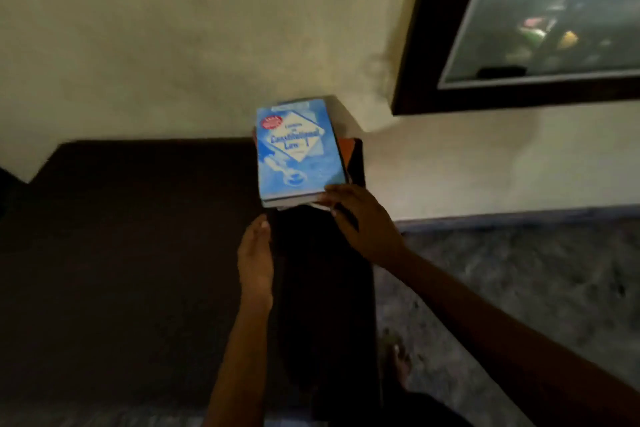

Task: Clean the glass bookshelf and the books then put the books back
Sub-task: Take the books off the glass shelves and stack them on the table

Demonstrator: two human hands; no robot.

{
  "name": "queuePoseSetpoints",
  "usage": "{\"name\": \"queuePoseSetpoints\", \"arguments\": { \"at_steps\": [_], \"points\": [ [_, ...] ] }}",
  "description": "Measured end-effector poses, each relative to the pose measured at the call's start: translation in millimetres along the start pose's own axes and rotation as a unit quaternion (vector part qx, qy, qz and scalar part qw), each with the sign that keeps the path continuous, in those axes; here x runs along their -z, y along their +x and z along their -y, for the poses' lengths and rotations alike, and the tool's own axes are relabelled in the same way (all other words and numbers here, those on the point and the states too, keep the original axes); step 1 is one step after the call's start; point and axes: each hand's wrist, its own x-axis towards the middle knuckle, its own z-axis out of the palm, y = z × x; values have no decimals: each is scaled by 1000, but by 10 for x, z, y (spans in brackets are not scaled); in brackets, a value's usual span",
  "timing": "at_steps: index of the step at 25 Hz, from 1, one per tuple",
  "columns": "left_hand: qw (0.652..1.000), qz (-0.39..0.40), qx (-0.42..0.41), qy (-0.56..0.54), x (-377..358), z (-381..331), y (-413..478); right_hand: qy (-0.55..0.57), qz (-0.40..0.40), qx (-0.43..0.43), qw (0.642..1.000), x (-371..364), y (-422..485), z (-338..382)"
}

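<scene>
Several books [299, 198] lie stacked at the far end of a dark surface [138, 236], close to the wall [173, 45]. The top one is a blue book [298, 149] with "Constitutional Law I" on its cover. An orange book [347, 149] peeks out at the stack's right side.

The right hand [363, 222] is at the stack's near right corner. Its thumb lies by the blue book's corner and its fingers [334, 211] meet the edges below. Blur hides whether they clasp the stack or merely touch it.

The left hand [254, 260] is just short of the near left corner and apart from the books, fingers straight and together, palm turned inward, holding nothing.

Up on the right hangs the bookshelf [415, 45], dark-framed, with its glass [554, 10] hazy and full of reflections. A bare foot [400, 364] stands on the mottled floor [519, 270].
</scene>
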Motion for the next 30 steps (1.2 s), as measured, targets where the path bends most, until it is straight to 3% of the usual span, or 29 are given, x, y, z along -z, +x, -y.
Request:
{"name": "queuePoseSetpoints", "arguments": {
  "at_steps": [2, 5, 7, 13, 17, 19, 24, 26, 30],
  "points": [
    [987, 31, -74, 138, -14, 201, -493, 32, 37, -70, 996, 126, -654, -116],
    [914, 232, -163, 290, -364, 398, -933, 28, 89, -252, 963, 386, -1621, -586],
    [862, 349, -154, 335, -837, 578, -1009, 32, 97, -401, 910, 638, -2302, -955],
    [683, 578, -149, 421, -3080, 1174, -1774, 59, -124, -675, 725, 1596, -4317, -1720],
    [644, 623, -102, 433, -4584, 1940, -2696, 73, -114, -754, 643, 2235, -5685, -1950],
    [608, 651, -93, 445, -5110, 2315, -3165, 92, -125, -782, 604, 2585, -6210, -2007],
    [554, 647, -75, 518, -5786, 2758, -3617, 138, -186, -820, 523, 3259, -6831, -2287],
    [559, 624, -46, 544, -5963, 2933, -3513, 152, -206, -809, 529, 3641, -6807, -2616],
    [594, 562, 55, 573, -6552, 3161, -3275, 103, -210, -736, 636, 4825, -6389, -3586]
  ]
}}
